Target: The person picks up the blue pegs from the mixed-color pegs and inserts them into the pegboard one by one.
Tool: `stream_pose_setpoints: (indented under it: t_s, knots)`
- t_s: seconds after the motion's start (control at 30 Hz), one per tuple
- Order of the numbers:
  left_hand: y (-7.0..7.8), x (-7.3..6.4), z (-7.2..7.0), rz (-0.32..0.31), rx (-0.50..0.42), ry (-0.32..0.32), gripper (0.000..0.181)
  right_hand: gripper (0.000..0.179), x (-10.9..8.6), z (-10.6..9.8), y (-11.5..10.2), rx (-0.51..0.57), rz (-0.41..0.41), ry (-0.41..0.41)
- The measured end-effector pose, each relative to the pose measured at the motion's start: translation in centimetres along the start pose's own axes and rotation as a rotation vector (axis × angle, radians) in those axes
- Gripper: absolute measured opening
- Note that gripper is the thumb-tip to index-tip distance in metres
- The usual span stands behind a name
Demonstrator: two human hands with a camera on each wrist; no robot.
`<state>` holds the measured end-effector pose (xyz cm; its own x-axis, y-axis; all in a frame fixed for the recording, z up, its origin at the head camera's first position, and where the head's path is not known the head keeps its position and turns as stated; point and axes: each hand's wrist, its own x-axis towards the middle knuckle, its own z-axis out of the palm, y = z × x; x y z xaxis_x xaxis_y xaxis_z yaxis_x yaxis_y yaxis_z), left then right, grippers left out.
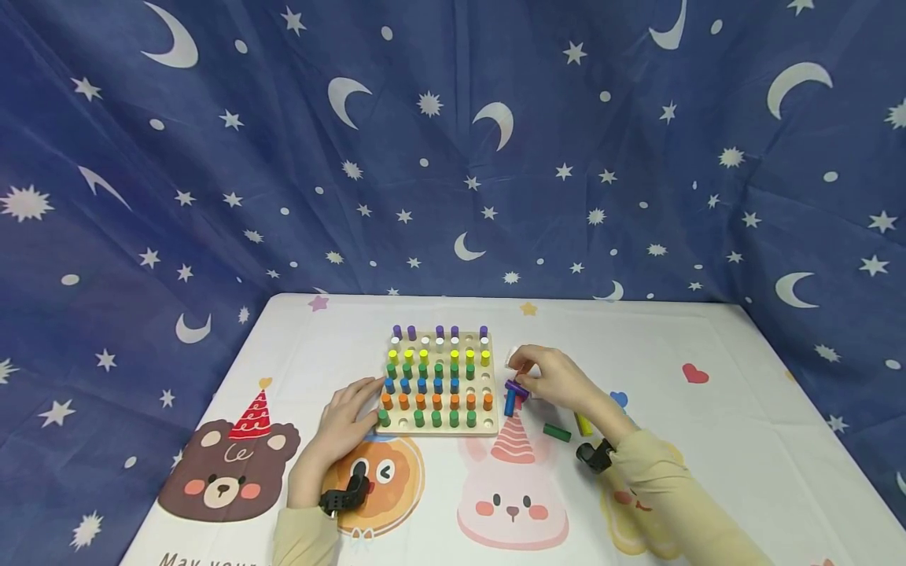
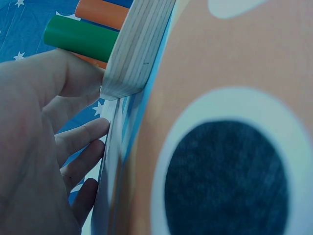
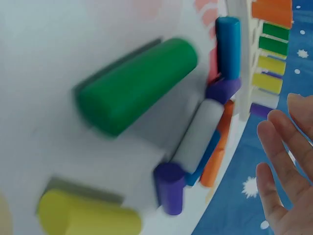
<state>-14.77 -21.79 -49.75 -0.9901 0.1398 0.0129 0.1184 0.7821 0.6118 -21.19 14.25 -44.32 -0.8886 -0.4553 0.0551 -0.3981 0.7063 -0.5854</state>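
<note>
A wooden pegboard (image 1: 435, 431) holds rows of purple, white, yellow, green, blue and orange pegs, with some holes bare. My left hand (image 1: 347, 420) rests against its left side, thumb at the front corner beside a green peg (image 2: 80, 38) and the other fingers loosely extended. To the right of the board, my right hand (image 1: 559, 377) hovers low over loose pegs, fingers bent downward. Under its fingertips lie a purple peg (image 1: 517, 390) and a blue peg (image 1: 510, 403). The right wrist view shows its fingers (image 3: 283, 156) spread loosely, with no peg visible between them.
Closer to me lie a loose green peg (image 1: 557, 431) and a yellow peg (image 1: 583, 423). In the right wrist view, a white peg (image 3: 199, 134), an orange peg (image 3: 211, 169) and another purple peg (image 3: 171, 188) are clustered together. A starry blue curtain (image 1: 439, 157) hangs behind the table.
</note>
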Motion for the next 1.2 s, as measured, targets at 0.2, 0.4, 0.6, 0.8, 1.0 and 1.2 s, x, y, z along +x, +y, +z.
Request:
stream_pose_setpoints:
  t_s: [0.2, 0.4, 0.6, 0.8, 1.0, 1.2]
  knots:
    - [0.0, 0.0, -0.1, -0.004, -0.009, -0.005, 0.053, 0.02, -0.4, -0.3, 1.3, -0.041, 0.052, -0.024]
    - [-0.2, 0.1, 0.0, -0.004, -0.006, -0.006, 0.054, 0.023, -0.6, -0.4, 2.3, -0.063, 0.095, -0.034]
    - [-0.2, 0.1, 0.1, -0.004, -0.004, -0.005, 0.054, 0.022, -0.5, -0.4, 3.2, -0.083, 0.096, -0.041]
    - [-0.1, 0.0, 0.1, 0.002, -0.009, -0.003, 0.053, 0.023, -0.3, -0.4, 3.8, -0.096, 0.107, -0.071]
    - [-0.2, 0.0, 0.1, 0.002, -0.012, -0.006, 0.053, 0.021, -0.3, -0.4, 3.9, -0.1, 0.118, -0.081]
    - [-0.2, 0.0, 0.1, 0.002, -0.012, -0.005, 0.053, 0.02, 0.0, -0.3, 3.9, -0.105, 0.125, -0.08]
